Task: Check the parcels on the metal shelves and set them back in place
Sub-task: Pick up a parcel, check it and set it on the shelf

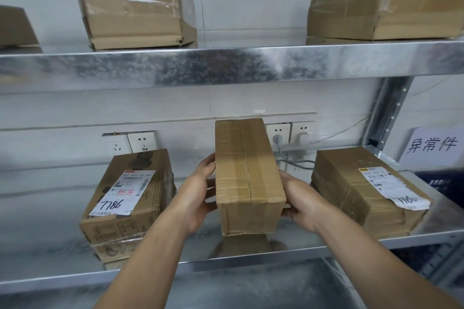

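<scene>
Tall brown cardboard parcel [247, 178], taped and unlabelled, is gripped at its sides by the left hand [198, 193] and right hand [300, 198], fingers curled round its edges, over the middle of the lower metal shelf [50, 258]. Three parcels are counted there, and three brown cardboard boxes [133, 2] on the upper metal shelf [226, 68]. The left flat parcel [130, 221] is marked "7786" and, in red, "防冻"; the label on the right flat parcel [351, 198] is unreadable; a white sign [431, 145] reads "异常件".
</scene>
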### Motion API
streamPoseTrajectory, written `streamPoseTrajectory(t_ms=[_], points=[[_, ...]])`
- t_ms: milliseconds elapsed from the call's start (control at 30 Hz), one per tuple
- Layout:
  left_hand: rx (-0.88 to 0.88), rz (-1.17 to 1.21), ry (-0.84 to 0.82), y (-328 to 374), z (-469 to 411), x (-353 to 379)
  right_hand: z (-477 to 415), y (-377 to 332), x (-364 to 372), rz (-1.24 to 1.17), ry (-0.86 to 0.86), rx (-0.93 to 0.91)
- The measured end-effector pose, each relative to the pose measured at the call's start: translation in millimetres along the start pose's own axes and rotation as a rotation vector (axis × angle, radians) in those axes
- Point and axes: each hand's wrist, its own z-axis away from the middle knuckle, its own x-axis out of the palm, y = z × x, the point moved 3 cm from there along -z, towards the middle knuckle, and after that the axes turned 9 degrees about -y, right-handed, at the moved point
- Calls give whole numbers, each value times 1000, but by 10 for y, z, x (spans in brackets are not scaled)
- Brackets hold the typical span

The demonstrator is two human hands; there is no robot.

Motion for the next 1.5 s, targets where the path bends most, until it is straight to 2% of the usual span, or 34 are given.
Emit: streamPoseTrajectory(t_ms=[133,700,1033,1200,1500], points=[[42,4,18,3,10,-20,-33,-17,-51,-24,27,-29],[23,-14,71,-16,36,-4,114,-124,69,-225,81,-82],[24,-12,40,-77,4,18,130,-85,69,-204,72,-67],[43,-17,53,-16,-20,-17,121,-203,25,-90,84,-74],[188,47,51,126,-15,-13,129,-267,7,-224,78,-143]])
